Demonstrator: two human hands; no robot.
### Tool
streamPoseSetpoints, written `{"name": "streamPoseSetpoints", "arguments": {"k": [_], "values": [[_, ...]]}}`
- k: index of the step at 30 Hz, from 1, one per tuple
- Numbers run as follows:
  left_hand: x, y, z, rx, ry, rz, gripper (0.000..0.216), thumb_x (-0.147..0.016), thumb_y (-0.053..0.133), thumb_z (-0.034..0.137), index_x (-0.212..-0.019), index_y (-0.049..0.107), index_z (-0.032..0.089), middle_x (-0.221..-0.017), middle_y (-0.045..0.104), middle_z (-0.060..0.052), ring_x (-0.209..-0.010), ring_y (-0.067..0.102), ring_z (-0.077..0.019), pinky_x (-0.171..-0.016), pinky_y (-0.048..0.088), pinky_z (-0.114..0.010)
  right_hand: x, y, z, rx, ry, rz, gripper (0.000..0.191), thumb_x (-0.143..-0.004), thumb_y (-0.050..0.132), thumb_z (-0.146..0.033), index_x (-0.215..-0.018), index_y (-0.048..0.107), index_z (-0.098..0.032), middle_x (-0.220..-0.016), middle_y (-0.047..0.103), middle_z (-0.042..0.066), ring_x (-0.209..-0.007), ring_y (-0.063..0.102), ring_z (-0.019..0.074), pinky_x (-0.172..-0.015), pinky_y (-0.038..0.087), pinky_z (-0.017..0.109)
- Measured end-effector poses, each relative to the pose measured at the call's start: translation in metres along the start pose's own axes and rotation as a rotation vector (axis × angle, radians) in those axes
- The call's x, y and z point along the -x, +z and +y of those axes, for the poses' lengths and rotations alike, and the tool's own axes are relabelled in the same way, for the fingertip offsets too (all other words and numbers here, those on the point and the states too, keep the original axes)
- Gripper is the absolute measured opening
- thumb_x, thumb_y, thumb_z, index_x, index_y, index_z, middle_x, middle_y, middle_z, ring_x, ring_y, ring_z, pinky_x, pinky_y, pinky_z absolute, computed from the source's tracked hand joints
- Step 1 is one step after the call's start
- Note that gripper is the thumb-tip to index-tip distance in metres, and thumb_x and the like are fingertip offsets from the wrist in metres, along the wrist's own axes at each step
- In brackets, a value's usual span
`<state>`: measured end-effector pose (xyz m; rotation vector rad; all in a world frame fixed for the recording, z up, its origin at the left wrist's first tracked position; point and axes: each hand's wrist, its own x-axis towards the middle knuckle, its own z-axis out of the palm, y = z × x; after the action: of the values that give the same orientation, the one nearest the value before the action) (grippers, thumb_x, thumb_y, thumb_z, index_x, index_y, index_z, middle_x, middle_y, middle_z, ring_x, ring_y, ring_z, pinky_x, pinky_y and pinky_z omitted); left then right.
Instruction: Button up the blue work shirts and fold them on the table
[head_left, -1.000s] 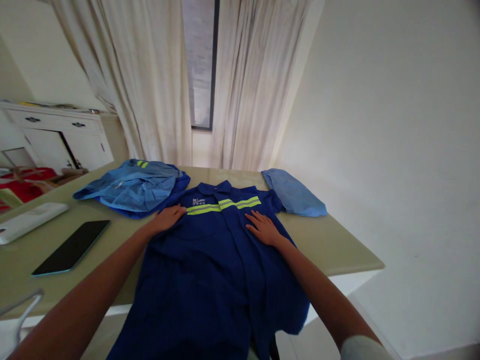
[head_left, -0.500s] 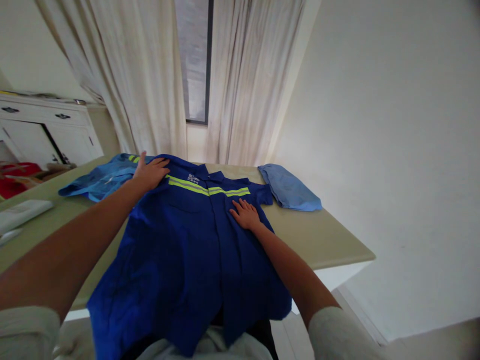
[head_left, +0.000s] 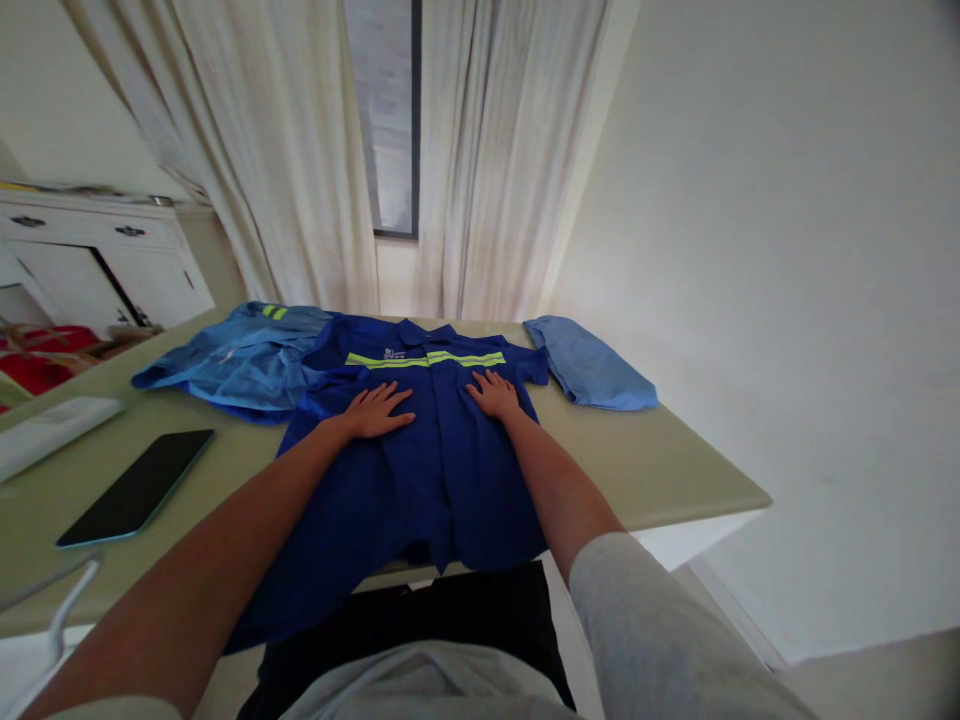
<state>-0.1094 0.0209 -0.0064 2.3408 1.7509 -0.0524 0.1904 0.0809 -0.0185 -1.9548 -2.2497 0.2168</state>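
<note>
A dark blue short-sleeved work shirt (head_left: 405,470) lies front side up, its collar toward the window and its lower edge hanging over the near table edge. A yellow-green reflective band and white lettering cross its chest. My left hand (head_left: 377,410) rests flat on the shirt below the band, fingers spread. On the other side of the button line, my right hand (head_left: 495,395) also lies flat on the cloth with its fingers apart. Against the shirt's left sleeve sits a rumpled lighter blue garment (head_left: 232,355) with reflective stripes.
The shirt lies on a beige-topped table (head_left: 630,465). A folded light blue garment (head_left: 592,362) is at the far right corner. At left are a dark tablet-like device (head_left: 139,487), a white flat object (head_left: 56,432) and a white cable (head_left: 64,610). Curtains (head_left: 285,150) hang behind.
My left hand has moved from the shirt's shoulder down and right onto its chest. The shirt's lower edge sits farther up, away from my body. The tablet-like device has come into sight.
</note>
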Motion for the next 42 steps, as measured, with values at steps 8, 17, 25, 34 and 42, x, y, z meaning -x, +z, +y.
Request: {"name": "streamPoseSetpoints", "arguments": {"k": [8, 17, 25, 34, 42], "values": [[0.025, 0.010, 0.059, 0.048, 0.239, 0.116, 0.080, -0.099, 0.036, 0.070, -0.164, 0.036, 0.024, -0.172, 0.028, -0.012, -0.159, 0.027, -0.0330, -0.128, 0.019, -0.055, -0.008, -0.001, 0.015, 0.004, 0.059, 0.012, 0.069, -0.106, 0.026, -0.067, -0.165, 0.033, -0.032, -0.174, 0.025, 0.008, -0.159, 0.025, 0.0290, -0.127, 0.020, 0.049], [0.141, -0.006, 0.110, 0.225, 0.736, 0.184, 0.057, -0.095, 0.063, 0.059, -0.142, 0.058, 0.027, -0.142, 0.063, -0.010, -0.132, 0.058, -0.0270, -0.115, 0.043, -0.042, -0.002, 0.001, 0.025, 0.008, 0.016, 0.058, 0.069, -0.107, 0.029, -0.065, -0.164, 0.038, -0.027, -0.171, 0.031, 0.010, -0.158, 0.029, 0.0296, -0.126, 0.024, 0.048], [0.163, 0.002, 0.128, 0.504, 0.314, 0.370, 0.027, -0.108, 0.044, 0.033, -0.111, 0.069, 0.023, -0.099, 0.075, -0.003, -0.088, 0.072, -0.0171, -0.082, 0.056, -0.030, 0.000, 0.003, 0.028, -0.008, -0.021, 0.088, 0.068, -0.107, 0.029, -0.065, -0.160, 0.045, -0.025, -0.168, 0.038, 0.011, -0.155, 0.035, 0.0304, -0.124, 0.027, 0.048], [0.184, 0.055, 0.158, 0.084, 0.443, 0.273, 0.050, -0.087, 0.071, 0.010, -0.134, 0.067, 0.026, -0.133, 0.073, -0.007, -0.115, 0.070, -0.0270, -0.099, 0.059, -0.045, 0.004, 0.001, 0.026, -0.030, -0.019, 0.093, 0.066, -0.107, 0.033, -0.061, -0.160, 0.044, -0.024, -0.168, 0.037, 0.011, -0.155, 0.034, 0.0310, -0.125, 0.027, 0.047], [0.208, 0.048, 0.174, 0.339, 0.615, 0.245, 0.037, -0.107, 0.049, 0.034, -0.139, 0.065, 0.029, -0.142, 0.069, -0.003, -0.126, 0.067, -0.0193, -0.107, 0.057, -0.035, 0.019, 0.001, 0.026, -0.039, -0.018, 0.077, 0.067, -0.107, 0.032, -0.063, -0.161, 0.043, -0.024, -0.170, 0.035, 0.011, -0.156, 0.033, 0.0299, -0.125, 0.027, 0.046]]}}
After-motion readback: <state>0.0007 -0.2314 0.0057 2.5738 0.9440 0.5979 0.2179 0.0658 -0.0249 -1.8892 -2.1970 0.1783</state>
